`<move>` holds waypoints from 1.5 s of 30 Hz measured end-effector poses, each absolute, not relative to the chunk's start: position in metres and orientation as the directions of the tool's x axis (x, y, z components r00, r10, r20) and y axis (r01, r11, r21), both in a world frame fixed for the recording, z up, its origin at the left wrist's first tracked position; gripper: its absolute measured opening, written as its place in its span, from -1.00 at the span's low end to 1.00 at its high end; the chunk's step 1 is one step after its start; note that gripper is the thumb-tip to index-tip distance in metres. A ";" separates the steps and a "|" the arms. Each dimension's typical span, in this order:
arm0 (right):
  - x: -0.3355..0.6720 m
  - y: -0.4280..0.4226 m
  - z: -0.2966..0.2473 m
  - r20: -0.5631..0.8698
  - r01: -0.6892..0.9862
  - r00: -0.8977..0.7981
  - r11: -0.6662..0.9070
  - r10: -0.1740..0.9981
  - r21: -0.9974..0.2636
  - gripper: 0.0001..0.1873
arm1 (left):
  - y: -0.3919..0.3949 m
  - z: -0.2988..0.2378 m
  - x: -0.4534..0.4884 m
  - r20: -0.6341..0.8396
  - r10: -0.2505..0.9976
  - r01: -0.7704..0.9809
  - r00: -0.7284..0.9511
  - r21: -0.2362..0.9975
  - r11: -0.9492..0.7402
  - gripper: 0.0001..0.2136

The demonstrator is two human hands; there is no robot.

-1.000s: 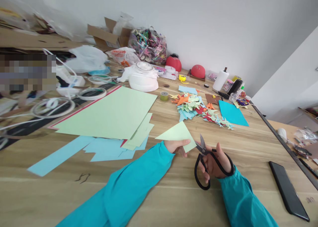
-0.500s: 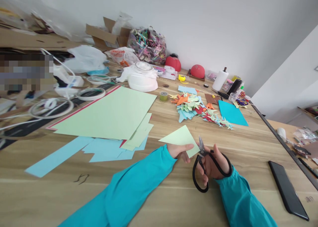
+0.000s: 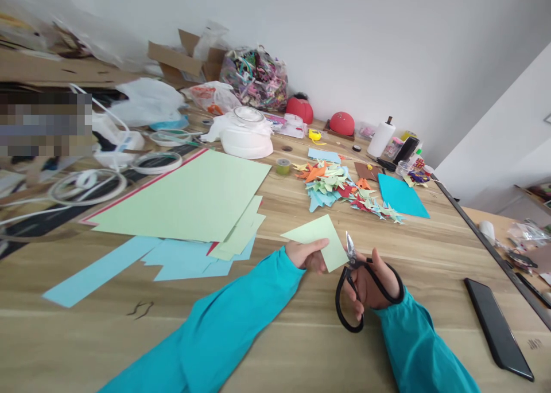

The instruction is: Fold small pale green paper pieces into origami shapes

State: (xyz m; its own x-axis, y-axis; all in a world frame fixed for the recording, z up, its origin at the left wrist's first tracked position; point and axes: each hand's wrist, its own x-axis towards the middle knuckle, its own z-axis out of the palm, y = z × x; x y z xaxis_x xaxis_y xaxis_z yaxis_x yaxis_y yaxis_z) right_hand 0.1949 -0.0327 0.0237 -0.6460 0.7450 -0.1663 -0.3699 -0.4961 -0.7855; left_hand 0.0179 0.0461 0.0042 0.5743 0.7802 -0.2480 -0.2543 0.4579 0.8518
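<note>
My left hand [image 3: 306,254] pinches a small pale green paper piece [image 3: 321,241] just above the wooden table [image 3: 275,335]. My right hand [image 3: 373,284] grips black-handled scissors [image 3: 353,284], with fingers through the loops. The blades point up and sit right at the paper's right edge. Both arms wear teal sleeves.
Large pale green sheets [image 3: 189,201] and light blue offcuts [image 3: 129,264] lie to the left. A pile of coloured paper cut-outs [image 3: 340,189] and a blue sheet [image 3: 402,197] lie beyond. A black phone [image 3: 497,330] rests at right. Tape rolls, bags, boxes and a white bowl crowd the back left.
The green paper has turned in my left hand, its right edge swinging toward the scissors. The scissors have stayed almost in place.
</note>
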 end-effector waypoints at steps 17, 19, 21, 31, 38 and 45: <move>0.192 -0.032 0.024 -0.181 -0.391 -0.562 -0.452 0.807 -0.801 -0.15 | 0.049 0.004 0.017 -0.197 0.826 -0.251 0.528 0.893 0.373 -0.70; 0.191 -0.033 0.027 -0.191 -0.383 -0.553 -0.451 0.811 -0.806 -0.14 | 0.049 0.004 0.016 -0.180 0.820 -0.251 0.544 0.897 0.363 -0.69; 0.190 -0.034 0.029 -0.204 -0.369 -0.550 -0.455 0.810 -0.810 -0.13 | 0.050 0.004 0.016 -0.171 0.812 -0.247 0.559 0.900 0.360 -0.68; 0.200 -0.031 0.027 -0.216 -0.304 -0.622 -0.487 0.753 -0.819 -0.15 | 0.053 0.004 0.012 -0.188 0.782 -0.199 0.594 0.908 0.370 -0.66; 0.200 -0.029 0.027 -0.263 -0.240 -0.658 -0.527 0.706 -0.815 -0.16 | 0.045 0.008 0.016 -0.246 0.749 -0.153 0.616 0.895 0.419 -0.64; 0.194 -0.030 0.025 -0.243 -0.316 -0.568 -0.481 0.786 -0.818 -0.13 | 0.044 0.006 0.017 -0.234 0.783 -0.207 0.576 0.885 0.417 -0.76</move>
State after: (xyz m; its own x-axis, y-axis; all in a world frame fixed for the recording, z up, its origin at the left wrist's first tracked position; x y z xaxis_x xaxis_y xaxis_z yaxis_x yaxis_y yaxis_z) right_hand 0.1944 -0.0304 0.0250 -0.5677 0.7864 -0.2435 -0.3158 -0.4811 -0.8178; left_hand 0.0171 0.0440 0.0065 0.5760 0.7832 -0.2340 -0.2068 0.4166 0.8853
